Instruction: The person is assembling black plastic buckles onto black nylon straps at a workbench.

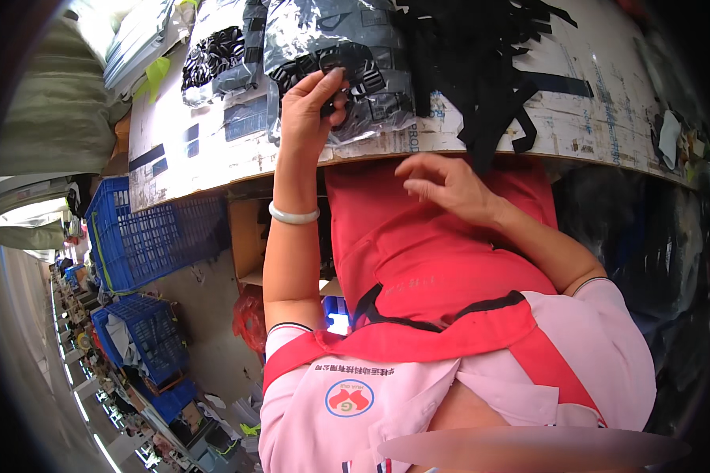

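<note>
My left hand (314, 106) is over the near side of a clear plastic bag (339, 31) on the table. Its fingers are curled in, thumb against forefinger. Something dark shows between them, too small to make out. Black plastic buckles (364, 77) lie in the bag around this hand. My right hand (450, 185) hovers at the table's front edge, before the red apron (442, 268). Its fingers are loosely bent, with the thumb apart and nothing visible in them. Just beyond it, a heap of black webbing straps (481, 87) spreads over the table, some ends hanging toward the edge.
A second clear bag of small black parts (215, 57) lies farther left on the worn, cardboard-covered table (177, 162). Blue plastic crates (146, 244) stand on the floor at the left. Below the tabletop are a cardboard box (246, 236) and a red plastic bag (249, 318).
</note>
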The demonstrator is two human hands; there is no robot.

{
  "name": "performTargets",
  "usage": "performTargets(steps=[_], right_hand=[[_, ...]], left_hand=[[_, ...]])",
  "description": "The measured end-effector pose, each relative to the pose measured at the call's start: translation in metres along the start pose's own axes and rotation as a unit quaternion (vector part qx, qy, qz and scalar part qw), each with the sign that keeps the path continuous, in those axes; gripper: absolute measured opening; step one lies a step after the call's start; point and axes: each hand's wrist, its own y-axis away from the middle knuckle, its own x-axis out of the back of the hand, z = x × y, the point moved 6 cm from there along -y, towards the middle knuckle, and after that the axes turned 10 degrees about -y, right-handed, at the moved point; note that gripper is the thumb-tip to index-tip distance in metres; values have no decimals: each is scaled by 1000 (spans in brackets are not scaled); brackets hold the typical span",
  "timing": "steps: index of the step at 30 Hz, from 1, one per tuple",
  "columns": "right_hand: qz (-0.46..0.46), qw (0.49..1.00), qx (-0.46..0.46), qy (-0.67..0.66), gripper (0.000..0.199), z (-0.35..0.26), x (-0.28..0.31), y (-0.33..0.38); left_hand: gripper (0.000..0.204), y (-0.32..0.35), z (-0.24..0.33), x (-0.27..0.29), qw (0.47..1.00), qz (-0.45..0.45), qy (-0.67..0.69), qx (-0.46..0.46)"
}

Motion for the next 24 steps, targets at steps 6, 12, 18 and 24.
performTargets(steps=[6,12,18,24], right_hand=[[78,993,88,-12,25,-33,36,-9],[-8,919,-142,-369,27,31,30,16],[-15,947,-153,-282,27,47,14,42],[189,915,81,347,19,-24,102,55]], left_hand=[[12,82,-43,-76,976,-72,-190,77],[38,111,-62,-77,984,-46,-168,-44],[23,117,-80,-88,940,-65,-295,-160],[19,119,-116,-70,986,-45,19,161]])
